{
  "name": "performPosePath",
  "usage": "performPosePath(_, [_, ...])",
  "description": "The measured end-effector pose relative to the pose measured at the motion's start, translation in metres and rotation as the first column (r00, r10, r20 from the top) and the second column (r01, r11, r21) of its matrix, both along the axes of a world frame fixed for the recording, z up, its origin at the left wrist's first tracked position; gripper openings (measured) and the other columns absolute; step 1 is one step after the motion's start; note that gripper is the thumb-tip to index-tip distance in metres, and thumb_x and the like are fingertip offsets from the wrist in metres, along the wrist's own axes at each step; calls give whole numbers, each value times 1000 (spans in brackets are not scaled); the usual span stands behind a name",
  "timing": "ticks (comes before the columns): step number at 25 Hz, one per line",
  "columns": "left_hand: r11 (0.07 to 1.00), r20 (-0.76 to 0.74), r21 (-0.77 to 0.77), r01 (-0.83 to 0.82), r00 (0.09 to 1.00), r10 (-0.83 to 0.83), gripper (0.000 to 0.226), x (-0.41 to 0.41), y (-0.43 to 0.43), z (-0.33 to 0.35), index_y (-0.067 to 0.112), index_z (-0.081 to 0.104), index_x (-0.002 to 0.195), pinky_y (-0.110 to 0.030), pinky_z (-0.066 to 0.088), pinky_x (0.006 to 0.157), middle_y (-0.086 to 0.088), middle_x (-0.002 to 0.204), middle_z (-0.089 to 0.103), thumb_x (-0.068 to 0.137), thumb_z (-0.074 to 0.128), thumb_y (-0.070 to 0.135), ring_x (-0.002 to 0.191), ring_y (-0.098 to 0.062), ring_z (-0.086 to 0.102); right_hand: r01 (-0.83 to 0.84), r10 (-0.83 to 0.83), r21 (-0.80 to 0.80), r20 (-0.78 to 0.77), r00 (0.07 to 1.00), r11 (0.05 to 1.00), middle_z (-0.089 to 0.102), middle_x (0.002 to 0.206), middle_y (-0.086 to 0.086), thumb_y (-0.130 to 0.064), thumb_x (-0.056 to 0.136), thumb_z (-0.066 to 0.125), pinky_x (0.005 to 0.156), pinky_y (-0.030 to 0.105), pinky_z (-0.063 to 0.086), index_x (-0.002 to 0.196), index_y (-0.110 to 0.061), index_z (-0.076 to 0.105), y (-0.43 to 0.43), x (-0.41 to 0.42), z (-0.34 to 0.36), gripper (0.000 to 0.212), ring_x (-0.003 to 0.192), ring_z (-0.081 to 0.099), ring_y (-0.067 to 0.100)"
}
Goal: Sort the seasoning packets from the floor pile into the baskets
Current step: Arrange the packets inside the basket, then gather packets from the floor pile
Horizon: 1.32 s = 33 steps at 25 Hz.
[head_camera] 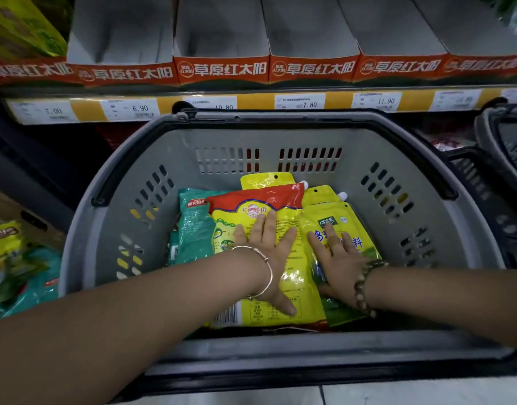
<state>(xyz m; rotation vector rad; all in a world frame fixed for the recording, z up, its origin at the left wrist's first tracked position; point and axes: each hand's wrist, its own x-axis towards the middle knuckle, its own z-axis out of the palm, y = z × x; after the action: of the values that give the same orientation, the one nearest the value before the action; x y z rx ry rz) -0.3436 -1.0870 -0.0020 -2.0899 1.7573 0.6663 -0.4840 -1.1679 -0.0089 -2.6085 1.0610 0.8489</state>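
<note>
Two hands down flat in the grey basket [163,147], fingers spread, gripping nothing. The left hand [267,252] presses on the big yellow-and-red packet [298,273], and the right hand [339,264] is on the yellow spouted packet [336,217] just beside it. A teal packet [193,229] sits left of those. More packets [6,252] lie on the floor left of the basket. There's a second basket [502,135] off right, with the price-tag shelf [251,100] behind.

Matt grey plastic basket [444,247] — glossy plastic-film seasoning packets [298,276] inside, cardboard shelf boxes [222,68] above.
</note>
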Motion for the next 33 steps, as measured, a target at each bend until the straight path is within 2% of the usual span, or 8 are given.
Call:
performPosePath(3, [1000,-3,1,3,1000,-3,138,-5,-2,1,27,-31,140,-60,-11,108,-15,140,-46,57,69,72,133,-34,-37,29,-28,12,-8,1000,1000,-18,154,14,-45,87,57,111,52,23,147,-21,-15,-3,5,2,97,142,0,42])
performPosePath(7, [1000,-79,27,12,997,-10,129,6,0,10,30,-24,143,-55,-8,111,-12,145,-41,62,68,70,137,-30,-31,57,-86,104,295,952,993,20,150,9,-36,85,60,106,36,34,144,-19,18,-30,8,21,74,132,34,29])
performPosePath(11, [965,-336,-147,-218,928,159,80,33,5,49,22,23,147,-26,25,109,-7,155,20,82,60,53,140,-21,23,-102,94,-22,603,792,995,29,149,4,-34,84,61,106,31,31,144,-20,26,-34,36,45,71,134,33,22])
performPosePath(16, [570,-286,-682,-458,884,369,60,68,84,91,20,50,132,-17,29,96,-1,133,53,78,70,38,120,-16,49,-383,365,-169,768,526,908,40,144,7,-34,79,65,109,31,28,139,-15,39,-5,118,77,67,133,37,21])
performPosePath(19, [310,-282,-802,-510,781,557,56,66,158,108,11,58,122,-15,33,90,-6,120,60,73,72,33,108,-19,56,-555,464,-242,833,303,796,45,140,3,-43,77,61,102,33,35,137,-18,41,41,162,107,67,127,43,22])
performPosePath(21, [276,-198,-829,-487,716,669,53,58,216,114,10,61,117,-20,36,89,-7,115,61,72,62,39,102,-16,56,-678,504,-272,847,167,683,48,135,3,-46,75,57,99,33,39,136,-20,42,92,193,122,67,123,46,22])
performPosePath(27, [-81,-271,-787,-612,224,936,45,3,390,101,18,60,117,-25,42,86,1,111,61,75,75,25,98,-17,61,-942,685,-266,726,-58,202,44,138,4,-44,81,60,99,37,39,139,-23,35,297,237,113,67,126,43,23])
performPosePath(33, [-370,-358,-705,-605,-147,922,52,-78,524,52,15,56,122,-29,42,91,-4,120,57,74,75,18,108,-22,57,-990,756,-138,647,-96,-7,46,136,2,-44,81,59,92,35,44,138,-25,35,445,194,65,65,119,49,23])
